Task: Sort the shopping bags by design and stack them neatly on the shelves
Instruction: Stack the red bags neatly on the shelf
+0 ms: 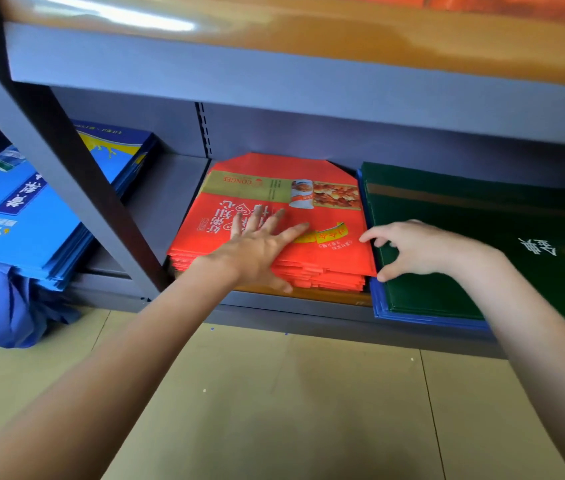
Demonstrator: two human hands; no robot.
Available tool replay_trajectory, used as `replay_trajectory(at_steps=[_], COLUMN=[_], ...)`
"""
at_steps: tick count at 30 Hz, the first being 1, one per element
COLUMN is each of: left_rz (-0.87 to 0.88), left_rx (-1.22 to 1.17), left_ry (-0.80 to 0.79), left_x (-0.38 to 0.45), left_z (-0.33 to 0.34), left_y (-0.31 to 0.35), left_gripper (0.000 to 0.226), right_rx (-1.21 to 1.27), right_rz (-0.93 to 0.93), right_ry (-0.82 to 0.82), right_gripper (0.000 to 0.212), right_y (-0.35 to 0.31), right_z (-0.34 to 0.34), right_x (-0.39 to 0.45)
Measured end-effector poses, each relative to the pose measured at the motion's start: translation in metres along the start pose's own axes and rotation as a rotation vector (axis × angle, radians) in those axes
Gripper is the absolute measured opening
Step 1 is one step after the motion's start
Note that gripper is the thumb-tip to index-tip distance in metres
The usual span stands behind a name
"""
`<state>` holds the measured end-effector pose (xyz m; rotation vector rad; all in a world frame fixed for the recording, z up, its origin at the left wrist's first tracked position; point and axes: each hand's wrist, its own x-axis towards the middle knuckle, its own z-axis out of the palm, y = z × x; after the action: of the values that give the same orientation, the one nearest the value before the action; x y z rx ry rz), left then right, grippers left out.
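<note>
On the low grey metal shelf (170, 202), the flat stack of red printed paper shopping bags (326, 251) sat at twelve o'clock from the person, its right edge touching the stack of dark green bags with blue edges (482, 258) at two o'clock. Bare shelf lay open between the red stack and the glossy blue printed bags (25, 216) at ten o'clock, which sat beyond a slanted grey upright (66, 174). The red stack's front edges were uneven and stepped. The left hand (257, 251) lay flat on the red stack, fingers spread and straight. The right hand (416, 247) had its fingers curled, thumb and forefinger apart at the red stack's right edge, clamped on nothing. A crumpled blue fabric bag (0, 306) lay on the tan floor (308, 410) at eight o'clock.
</note>
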<state>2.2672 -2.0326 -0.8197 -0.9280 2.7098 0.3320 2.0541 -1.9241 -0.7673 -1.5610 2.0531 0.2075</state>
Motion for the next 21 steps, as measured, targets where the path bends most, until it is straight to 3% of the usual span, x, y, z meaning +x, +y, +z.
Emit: replay_trajectory(at_steps=[4,10,13,19,21], left_rz=[-0.021,-0.024,-0.024,-0.033,-0.027], left_rx=[0.005,0.028,0.034,0.009,0.007], left_ry=[0.027,0.097,0.102,0.074,0.084], left_x=[0.009,0.010,0.010,0.012,0.012], left_z=[0.014,0.017,0.016,0.015,0.016], left_y=[-0.005,-0.015,-0.013,-0.012,-0.013], left_gripper=[0.099,0.100,0.101,0.102,0.101], right_rx=[-0.013,-0.109,-0.154,0.097,-0.006], right_rz=[-0.034,0.026,0.001,-0.018,-0.019], right_ry=[0.069,0.104,0.089,0.136,0.141], right_gripper=[0.066,0.086,0.084,0.071,0.072], right_y=[0.002,0.000,-0.010,0.000,0.002], right_z=[0.016,0.035,0.037,0.034,0.031], right_x=[0.006,0.009,0.005,0.004,0.003])
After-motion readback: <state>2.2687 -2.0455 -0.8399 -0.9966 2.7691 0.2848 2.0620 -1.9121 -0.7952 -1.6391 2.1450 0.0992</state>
